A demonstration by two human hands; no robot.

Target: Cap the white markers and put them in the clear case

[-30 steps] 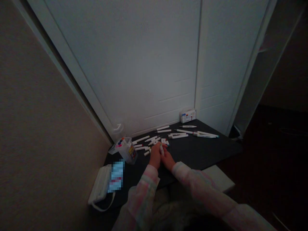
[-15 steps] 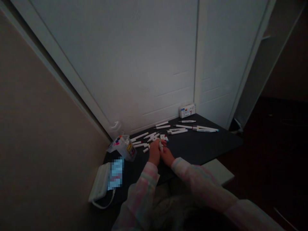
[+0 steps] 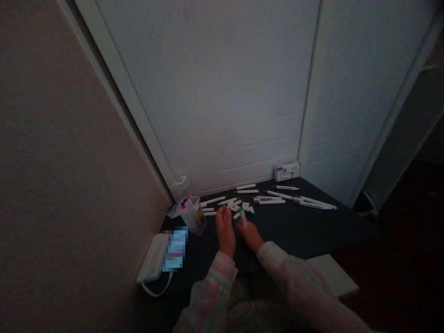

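Note:
A white marker with a green end stands tilted upward in my right hand, whose fingers wrap round its lower part. To its left, my left hand is raised over the table with its fingers loosely curved and a gap between them; I see nothing held there. Just beyond both hands lie several short white marker caps with coloured ends. Uncapped white markers are scattered behind them, close to the wall.
At the left stands a clear plastic container with several coloured-end markers inside. A white device with a cable is nearer me. More markers lie at the right on the dark table. A boxed marker set leans by the wall.
My hands were together on the marker; now they are apart, with the marker in my right hand. The view has turned, so the table sits further right.

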